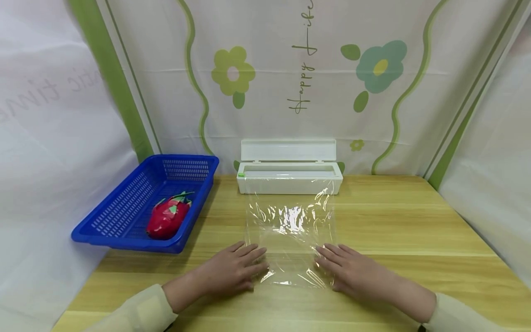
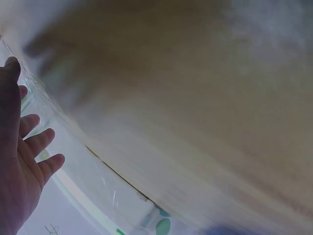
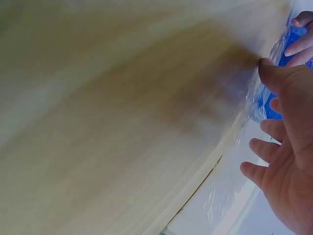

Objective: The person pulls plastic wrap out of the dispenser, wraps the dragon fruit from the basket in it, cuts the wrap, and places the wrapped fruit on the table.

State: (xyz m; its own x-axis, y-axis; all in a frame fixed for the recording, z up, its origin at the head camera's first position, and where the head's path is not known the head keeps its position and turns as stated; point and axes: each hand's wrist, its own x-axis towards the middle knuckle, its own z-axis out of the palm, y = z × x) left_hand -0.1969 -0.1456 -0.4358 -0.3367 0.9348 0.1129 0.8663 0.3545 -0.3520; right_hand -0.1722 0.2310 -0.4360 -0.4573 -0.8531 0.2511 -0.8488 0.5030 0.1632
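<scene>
Clear film sheet [image 1: 290,230]: one; hands: two.

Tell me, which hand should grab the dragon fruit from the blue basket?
Probably the left hand. The dragon fruit lies in the blue basket on that side, while the right hand presses the cling film farther away.
</scene>
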